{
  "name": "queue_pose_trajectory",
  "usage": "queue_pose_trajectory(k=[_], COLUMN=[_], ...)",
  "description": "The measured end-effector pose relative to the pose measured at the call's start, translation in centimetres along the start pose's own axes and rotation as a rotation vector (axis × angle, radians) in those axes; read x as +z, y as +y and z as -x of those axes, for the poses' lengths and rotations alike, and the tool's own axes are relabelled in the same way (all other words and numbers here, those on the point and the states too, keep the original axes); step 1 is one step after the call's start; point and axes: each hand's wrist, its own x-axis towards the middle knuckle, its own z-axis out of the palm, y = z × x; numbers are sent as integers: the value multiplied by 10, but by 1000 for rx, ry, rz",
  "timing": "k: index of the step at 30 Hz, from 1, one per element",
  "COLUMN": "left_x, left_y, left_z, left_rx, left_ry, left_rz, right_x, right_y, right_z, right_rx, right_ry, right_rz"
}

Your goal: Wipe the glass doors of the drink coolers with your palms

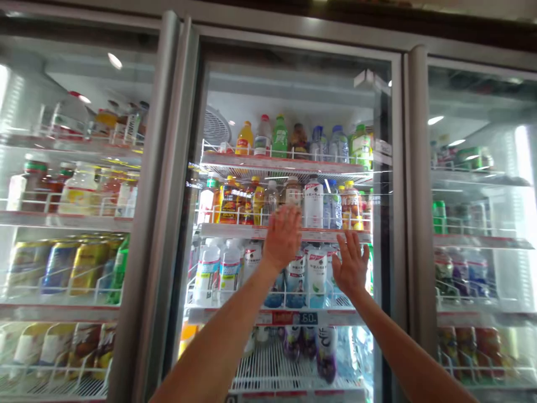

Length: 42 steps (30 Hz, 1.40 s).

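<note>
Both my arms reach toward the glass door [268, 73] of a drinks fridge. My left hand [282, 238] is raised in front of the middle shelves, a little blurred, its fingers stretched out and nothing in it. Lower and to the right, my right hand [351, 264] is spread with its palm toward the glass; it holds nothing either. Whether either hand touches the glass I cannot tell. Behind the hands, white-labelled bottles [316, 274] stand on the third shelf, and a white bottle [313, 201] is on the shelf above.
A metal door frame [157, 201] runs up the left, another upright [419, 224] the right. Bottles with coloured caps, such as a green bottle [279, 137], line the top shelf. Purple-labelled bottles [326, 354] stand low down. Cans [88, 266] fill part of the left fridge.
</note>
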Motion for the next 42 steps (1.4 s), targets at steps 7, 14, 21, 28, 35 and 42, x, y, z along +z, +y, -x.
queue_pose_trajectory(k=[7,14,21,28,35,42], left_x=[-15,-11,-47,-29,-63,-47], left_y=[-31,14,-74,-11,-85,-17], left_z=[21,63,87,95,118,142], left_rx=[-178,131,-389,2,-325,178], left_ry=[132,34,169,-17,182,-64], left_rz=[-89,-51,-163,-57,-219,-58], right_x=[-1,-3,-2,-4,3,2], right_y=[0,0,-1,3,-21,-41], right_z=[0,0,2,1,9,22], right_rx=[-25,-42,-20,-23,117,45], right_ry=[-3,-23,-24,-29,-42,-30], right_rz=[-17,-28,-7,-15,29,-6])
